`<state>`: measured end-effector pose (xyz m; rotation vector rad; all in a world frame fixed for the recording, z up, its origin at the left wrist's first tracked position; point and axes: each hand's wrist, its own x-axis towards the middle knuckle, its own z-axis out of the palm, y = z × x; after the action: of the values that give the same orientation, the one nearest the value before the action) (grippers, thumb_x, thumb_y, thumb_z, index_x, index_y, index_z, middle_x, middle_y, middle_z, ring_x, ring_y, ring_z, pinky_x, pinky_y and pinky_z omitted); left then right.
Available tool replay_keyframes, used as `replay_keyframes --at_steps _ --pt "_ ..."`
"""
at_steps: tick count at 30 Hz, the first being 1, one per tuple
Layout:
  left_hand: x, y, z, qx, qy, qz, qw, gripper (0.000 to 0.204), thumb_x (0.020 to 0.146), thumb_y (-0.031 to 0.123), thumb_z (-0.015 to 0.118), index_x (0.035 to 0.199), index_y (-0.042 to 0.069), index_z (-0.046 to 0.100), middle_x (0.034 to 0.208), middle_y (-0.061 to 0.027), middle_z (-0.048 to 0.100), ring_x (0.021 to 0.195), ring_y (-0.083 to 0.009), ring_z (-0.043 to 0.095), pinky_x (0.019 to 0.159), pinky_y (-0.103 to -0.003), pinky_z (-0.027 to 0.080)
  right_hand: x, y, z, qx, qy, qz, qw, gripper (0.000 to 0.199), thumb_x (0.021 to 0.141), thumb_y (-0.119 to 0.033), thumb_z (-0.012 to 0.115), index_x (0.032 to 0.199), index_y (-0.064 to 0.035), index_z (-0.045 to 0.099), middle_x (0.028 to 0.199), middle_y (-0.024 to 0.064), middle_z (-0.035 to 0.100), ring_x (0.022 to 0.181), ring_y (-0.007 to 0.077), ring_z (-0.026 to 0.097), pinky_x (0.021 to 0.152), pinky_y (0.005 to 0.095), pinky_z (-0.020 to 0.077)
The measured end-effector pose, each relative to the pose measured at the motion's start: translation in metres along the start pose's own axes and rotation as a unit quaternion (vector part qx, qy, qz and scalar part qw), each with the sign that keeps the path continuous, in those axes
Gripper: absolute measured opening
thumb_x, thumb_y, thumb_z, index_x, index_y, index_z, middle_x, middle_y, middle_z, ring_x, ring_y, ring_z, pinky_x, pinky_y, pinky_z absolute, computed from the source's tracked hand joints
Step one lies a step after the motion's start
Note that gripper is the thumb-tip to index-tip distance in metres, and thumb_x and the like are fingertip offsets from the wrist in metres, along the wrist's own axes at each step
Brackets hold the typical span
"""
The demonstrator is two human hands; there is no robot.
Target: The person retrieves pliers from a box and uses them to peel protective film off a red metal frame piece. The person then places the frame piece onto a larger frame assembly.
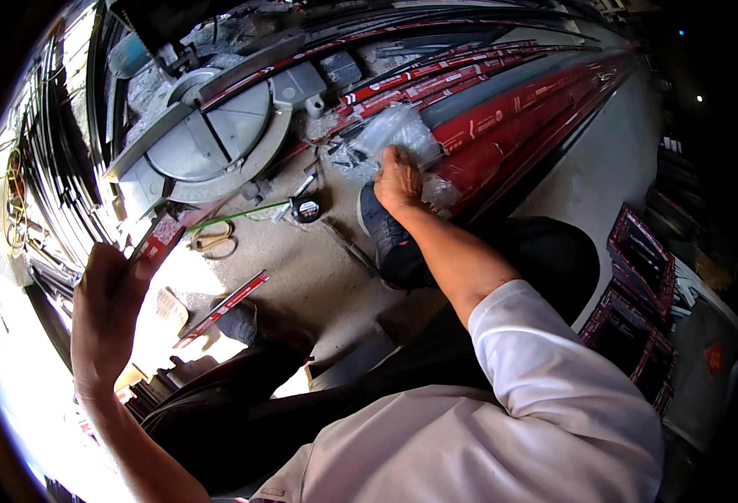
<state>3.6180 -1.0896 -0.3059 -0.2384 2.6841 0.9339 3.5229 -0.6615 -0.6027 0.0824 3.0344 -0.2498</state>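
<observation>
My left hand (107, 310) is closed round a short piece of metal profile (157, 239) with red printed film on it, tilted up toward the saw. My right hand (399, 179) reaches forward with bent fingers closed at the near edge of a crumpled clear plastic bag (401, 132); its fingertips are hidden. A mitre saw (209, 138) with a round grey table stands ahead. Below it lie a black tape measure (305, 208) with its green blade drawn out, a pen (308, 183) and scissors (212, 240). Another short red-filmed profile (222, 310) lies nearer me.
Long red-wrapped profiles (503, 117) stretch away at the right. Dark lengths of profile (54, 168) crowd the left side. Red-and-black frames (637, 251) stand at the far right. My shoe (379, 222) is beside the right hand, near a thin dark tool (349, 245) on the floor.
</observation>
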Motion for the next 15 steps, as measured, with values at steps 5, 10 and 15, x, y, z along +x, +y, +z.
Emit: replay_keyframes --at_steps 5,10,15 --pt "0.003 -0.001 -0.006 -0.026 0.005 -0.008 1.0 0.043 0.102 0.038 0.07 0.087 0.003 0.052 0.07 -0.0014 0.044 0.067 -0.0108 0.036 0.058 -0.032 0.034 -0.032 -0.016 0.007 0.087 0.09 -0.129 0.984 0.027 0.088 -0.017 0.066 0.11 -0.0047 0.056 0.107 0.0226 0.061 0.1 0.043 0.061 0.088 0.0539 0.0497" --pt "-0.011 -0.015 -0.026 -0.004 0.05 -0.002 0.999 0.047 0.1 0.045 0.071 0.086 0.004 0.053 0.067 -0.0019 0.045 0.064 -0.0112 0.038 0.057 -0.032 0.034 -0.077 -0.094 0.009 0.231 0.01 -0.283 0.931 0.015 0.09 -0.009 0.065 0.103 -0.0064 0.057 0.095 0.0178 0.062 0.092 0.0409 0.062 0.081 0.0504 0.0507" --pt "-0.026 -0.019 -0.037 0.0 0.085 0.003 0.996 0.043 0.1 0.041 0.071 0.087 0.004 0.054 0.065 -0.0032 0.048 0.061 -0.0133 0.041 0.057 -0.034 0.035 -0.119 -0.169 0.005 0.282 -0.085 -0.378 0.878 0.013 0.087 -0.01 0.071 0.095 -0.0068 0.061 0.091 0.0144 0.062 0.086 0.0367 0.063 0.078 0.0478 0.0519"
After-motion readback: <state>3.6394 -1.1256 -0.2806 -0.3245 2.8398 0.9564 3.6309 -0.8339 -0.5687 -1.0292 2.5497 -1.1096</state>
